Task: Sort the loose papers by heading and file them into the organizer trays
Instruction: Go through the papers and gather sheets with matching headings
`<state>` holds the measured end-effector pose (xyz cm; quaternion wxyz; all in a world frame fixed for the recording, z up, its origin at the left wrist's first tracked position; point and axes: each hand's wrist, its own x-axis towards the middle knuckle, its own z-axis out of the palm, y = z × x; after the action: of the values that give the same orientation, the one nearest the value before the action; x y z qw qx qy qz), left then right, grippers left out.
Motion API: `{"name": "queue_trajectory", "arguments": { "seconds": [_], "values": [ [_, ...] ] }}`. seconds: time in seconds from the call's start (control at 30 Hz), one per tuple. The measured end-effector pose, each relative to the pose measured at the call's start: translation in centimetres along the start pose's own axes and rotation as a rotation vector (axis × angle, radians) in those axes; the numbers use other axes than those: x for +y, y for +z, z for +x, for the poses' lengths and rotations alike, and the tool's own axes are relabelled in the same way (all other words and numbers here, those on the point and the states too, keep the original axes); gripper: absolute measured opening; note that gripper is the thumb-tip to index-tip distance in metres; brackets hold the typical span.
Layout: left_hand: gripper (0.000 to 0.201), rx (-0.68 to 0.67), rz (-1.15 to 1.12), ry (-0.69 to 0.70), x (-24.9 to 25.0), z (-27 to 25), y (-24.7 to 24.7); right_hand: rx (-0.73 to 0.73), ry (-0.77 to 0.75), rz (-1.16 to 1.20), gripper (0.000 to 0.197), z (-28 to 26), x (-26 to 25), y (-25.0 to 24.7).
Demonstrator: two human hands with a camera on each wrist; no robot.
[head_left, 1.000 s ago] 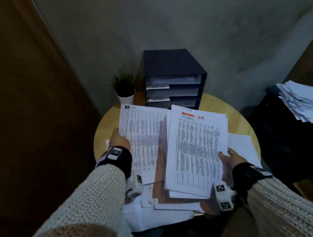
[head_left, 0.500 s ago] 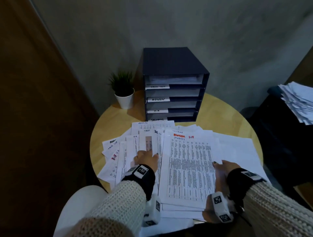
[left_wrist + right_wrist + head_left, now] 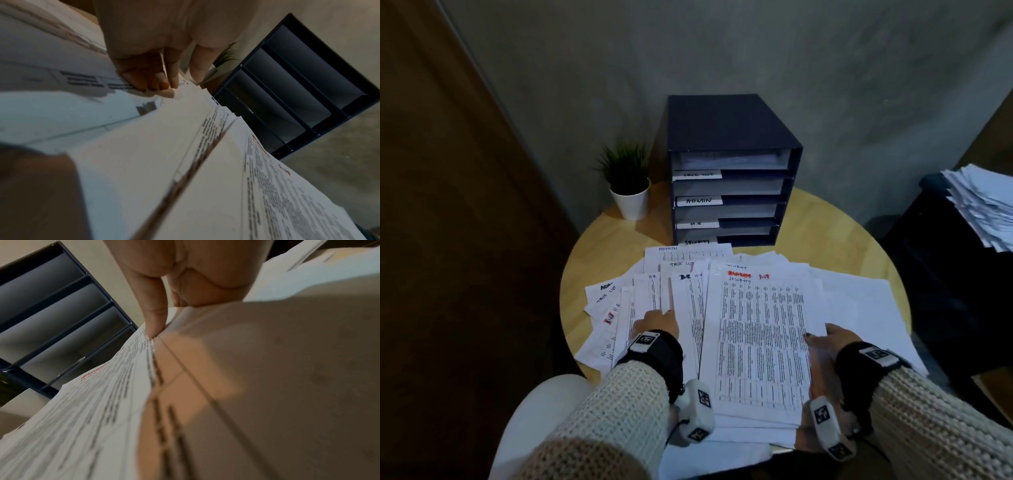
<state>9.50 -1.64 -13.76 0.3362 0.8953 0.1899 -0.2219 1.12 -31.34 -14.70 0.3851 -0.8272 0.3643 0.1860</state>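
Note:
A dark blue organizer with several trays labelled TASK LIST, ADMIN, H.R and SECURITY stands at the back of the round table. Printed sheets with handwritten headings lie fanned out in front of it. My left hand rests on the fanned sheets at the left, its fingertips on a sheet's edge. My right hand pinches the right edge of a stack, thumb on top. The stack's top sheet bears a red crossed-out heading with SECURITY written under it. The organizer shows in both wrist views.
A small potted plant stands left of the organizer. A messy pile of paper lies on dark furniture at the right. A grey wall is right behind the table and a brown panel lies to the left. A white seat is at my lower left.
Both sheaves, held up a second ago, have come down onto the table. My left hand has let go of its sheaf and moved onto the fanned sheets. The right hand keeps its stack.

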Motion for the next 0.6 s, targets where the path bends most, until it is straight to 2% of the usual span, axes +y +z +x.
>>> {"name": "queue_trajectory", "arguments": {
  "seconds": [0.1, 0.17, 0.23, 0.33, 0.47, 0.6],
  "values": [
    [0.035, -0.027, 0.013, 0.008, -0.2, -0.3, -0.6, 0.013, -0.010, -0.040, 0.049, -0.6, -0.3, 0.0],
    [0.036, 0.000, -0.008, 0.010, -0.4, -0.3, -0.8, 0.020, -0.013, -0.053, 0.050, -0.7, -0.3, 0.1],
    [0.037, 0.054, 0.077, 0.052, -0.7, -0.6, -0.5, 0.028, -0.016, -0.058, 0.050, -0.8, -0.3, 0.1],
    [0.039, 0.041, 0.143, 0.111, -0.7, -1.0, 0.2, 0.034, -0.014, -0.085, 0.050, -1.0, -0.3, 0.2],
    [0.041, -0.010, -0.020, 0.136, -0.9, -0.7, -0.1, 0.042, -0.020, -0.095, 0.049, -1.2, -0.3, 0.2],
    [0.038, 0.083, -0.152, 0.154, -0.8, -1.1, -1.3, 0.045, -0.026, -0.077, 0.049, -1.5, -0.4, 0.2]
  ]
}}
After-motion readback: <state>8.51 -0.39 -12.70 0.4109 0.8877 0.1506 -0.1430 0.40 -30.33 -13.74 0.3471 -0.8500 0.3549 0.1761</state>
